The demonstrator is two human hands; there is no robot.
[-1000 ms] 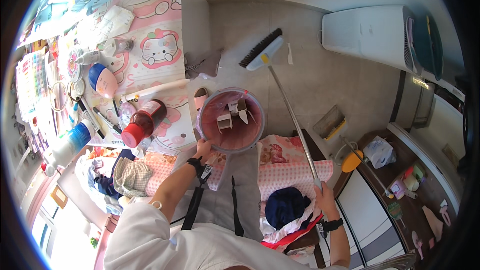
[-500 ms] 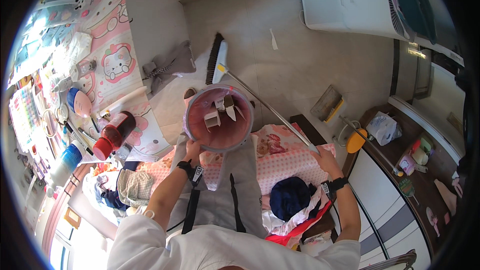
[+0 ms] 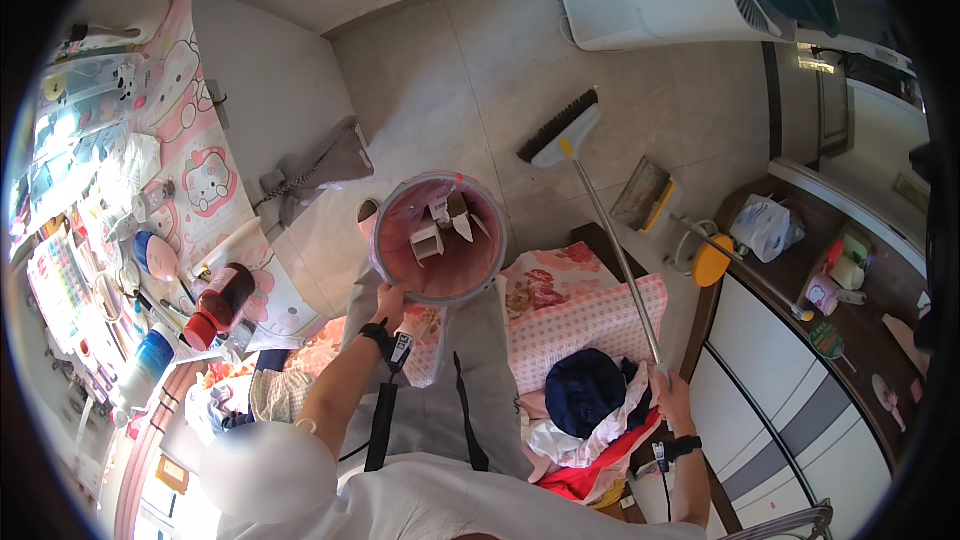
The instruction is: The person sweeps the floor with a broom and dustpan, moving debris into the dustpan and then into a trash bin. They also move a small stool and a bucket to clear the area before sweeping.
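My left hand (image 3: 391, 306) is closed on the near rim of a round pink waste bin (image 3: 500, 272), held in front of my legs. Torn pieces of white and brown card (image 3: 428, 244) lie inside it. My right hand (image 3: 674, 402), off to the right, grips the end of a long metal broom handle (image 3: 628, 275). The broom head (image 3: 566, 136), grey-white with dark bristles, is out on the tiled floor beyond the bin, slanting up to the right. Beside it on the floor is a grey dustpan (image 3: 640, 195) with a yellow edge.
A table with a pink cartoon cover (image 3: 215, 180) and a red-capped bottle (image 3: 220, 305) stands left, a grey bag (image 3: 320, 175) by its side. A white appliance (image 3: 650, 0) stands far right. Clothes (image 3: 583, 395) lie by my right side, near a dark cabinet top (image 3: 765, 295).
The broom head has swung right across the floor toward the dustpan, and my right hand has drawn back nearer me. The white strip on the floor no longer shows. My left hand still holds the bin.
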